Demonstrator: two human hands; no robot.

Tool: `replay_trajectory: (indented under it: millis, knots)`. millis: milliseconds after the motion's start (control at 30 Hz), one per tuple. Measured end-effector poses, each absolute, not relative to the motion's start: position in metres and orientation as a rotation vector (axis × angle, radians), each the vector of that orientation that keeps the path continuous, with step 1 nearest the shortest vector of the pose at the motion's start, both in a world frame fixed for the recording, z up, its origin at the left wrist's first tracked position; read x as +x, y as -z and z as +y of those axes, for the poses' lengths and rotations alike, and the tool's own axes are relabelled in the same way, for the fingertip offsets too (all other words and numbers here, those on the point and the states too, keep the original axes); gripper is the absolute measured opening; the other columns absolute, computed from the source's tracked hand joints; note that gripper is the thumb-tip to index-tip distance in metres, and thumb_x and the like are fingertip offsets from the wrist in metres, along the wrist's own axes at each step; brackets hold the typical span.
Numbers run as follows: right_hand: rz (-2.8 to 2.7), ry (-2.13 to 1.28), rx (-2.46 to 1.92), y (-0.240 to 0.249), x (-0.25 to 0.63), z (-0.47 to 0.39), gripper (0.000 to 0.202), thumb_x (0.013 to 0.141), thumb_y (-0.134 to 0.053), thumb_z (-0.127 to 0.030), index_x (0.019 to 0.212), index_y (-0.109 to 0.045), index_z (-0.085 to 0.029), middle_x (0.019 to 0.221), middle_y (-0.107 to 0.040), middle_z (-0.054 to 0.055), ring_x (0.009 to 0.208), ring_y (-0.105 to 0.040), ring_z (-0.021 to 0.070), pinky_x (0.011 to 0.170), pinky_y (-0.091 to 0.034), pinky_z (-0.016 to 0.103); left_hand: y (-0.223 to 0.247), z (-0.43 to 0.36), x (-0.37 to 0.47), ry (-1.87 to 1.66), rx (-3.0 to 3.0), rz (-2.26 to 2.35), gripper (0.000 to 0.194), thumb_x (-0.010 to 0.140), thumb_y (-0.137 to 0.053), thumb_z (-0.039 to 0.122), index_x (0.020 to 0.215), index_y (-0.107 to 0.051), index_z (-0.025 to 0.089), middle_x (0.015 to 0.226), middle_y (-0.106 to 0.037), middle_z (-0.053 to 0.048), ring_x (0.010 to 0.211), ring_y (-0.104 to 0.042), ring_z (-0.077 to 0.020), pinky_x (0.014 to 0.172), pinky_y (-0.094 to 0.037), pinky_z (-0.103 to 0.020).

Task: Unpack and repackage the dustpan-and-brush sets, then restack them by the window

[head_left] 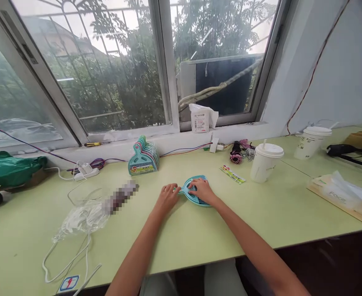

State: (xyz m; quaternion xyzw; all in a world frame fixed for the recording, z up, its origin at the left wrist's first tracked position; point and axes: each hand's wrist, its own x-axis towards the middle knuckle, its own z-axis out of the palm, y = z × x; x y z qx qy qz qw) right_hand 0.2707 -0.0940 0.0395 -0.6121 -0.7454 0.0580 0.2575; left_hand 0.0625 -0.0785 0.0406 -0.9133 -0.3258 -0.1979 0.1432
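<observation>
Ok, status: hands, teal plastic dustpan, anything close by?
Left hand at the dustpan's handle end. Right hand across its wide end. Printed yellow-green strip lies apart, to the right.

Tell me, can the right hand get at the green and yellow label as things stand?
Probably yes: the label lies close to the right hand, with nothing visible between, though that hand is on the dustpan.

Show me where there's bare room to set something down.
Bare table: right of the right hand, bordered by the nearer cup and tissue pack; also between the left forearm and clear plastic bag. Crowded: the back edge, around wrapped dustpans.
</observation>
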Motion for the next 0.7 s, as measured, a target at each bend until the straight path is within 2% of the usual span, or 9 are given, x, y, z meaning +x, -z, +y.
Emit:
replay_trajectory:
  millis: [67, 200, 433, 600, 700]
  knots:
    - [-2.031, -0.179, -1.640, -0.040, 0.274, -0.093, 0.012, 0.077, -0.070, -0.030, 0.088, -0.070, -0.025, 0.109, -0.067, 0.002, 0.106, -0.055, 0.0226, 0.089, -0.034, 0.037, -0.040, -0.072, 0.055, 0.551, -2.639, -0.864, 0.030, 0.087, -0.049, 0.013, 0.115, -0.054, 0.022, 0.118, -0.057, -0.010, 0.108, -0.053, -0.0231, 0.090, -0.039, -0.038]
    - [-2.061, -0.147, -1.649, -0.042, 0.273, -0.093, 0.011, 0.078, -0.069, -0.031, 0.087, -0.071, -0.025, 0.110, -0.068, 0.003, 0.105, -0.055, 0.0225, 0.086, -0.035, 0.036, -0.037, -0.071, 0.055, 0.463, -2.716, -0.797, 0.032, 0.088, -0.042, 0.007, 0.114, -0.056, 0.020, 0.110, -0.061, -0.009, 0.099, -0.058, -0.0194, 0.087, -0.041, -0.034]
    - [-2.191, -0.078, -1.707, -0.049, 0.269, -0.093, 0.012, 0.082, -0.065, -0.034, 0.088, -0.070, -0.025, 0.106, -0.070, 0.002, 0.102, -0.056, 0.0217, 0.084, -0.033, 0.035, -0.039, -0.073, 0.068, 0.352, -2.729, -0.992, 0.028, 0.083, -0.048, 0.002, 0.103, -0.061, 0.017, 0.099, -0.067, -0.009, 0.090, -0.062, -0.0189, 0.082, -0.045, -0.031]
    - [-2.221, -0.016, -1.746, -0.049, 0.268, -0.096, 0.014, 0.084, -0.062, -0.035, 0.089, -0.070, -0.025, 0.103, -0.071, 0.003, 0.100, -0.057, 0.0219, 0.083, -0.034, 0.034, -0.036, -0.070, 0.065, 0.438, -2.796, -0.993, 0.030, 0.085, -0.043, 0.001, 0.099, -0.062, 0.018, 0.091, -0.067, -0.006, 0.088, -0.063, -0.0160, 0.101, -0.038, -0.036]
    - [-2.136, -0.071, -1.769, -0.046, 0.270, -0.095, 0.017, 0.079, -0.063, -0.039, 0.086, -0.071, -0.026, 0.097, -0.072, 0.003, 0.099, -0.059, 0.0221, 0.080, -0.037, 0.032, -0.032, -0.072, 0.066, 0.713, -2.791, -1.109, 0.033, 0.086, -0.043, 0.006, 0.113, -0.057, 0.018, 0.110, -0.062, -0.009, 0.111, -0.055, -0.0191, 0.110, -0.028, -0.043]
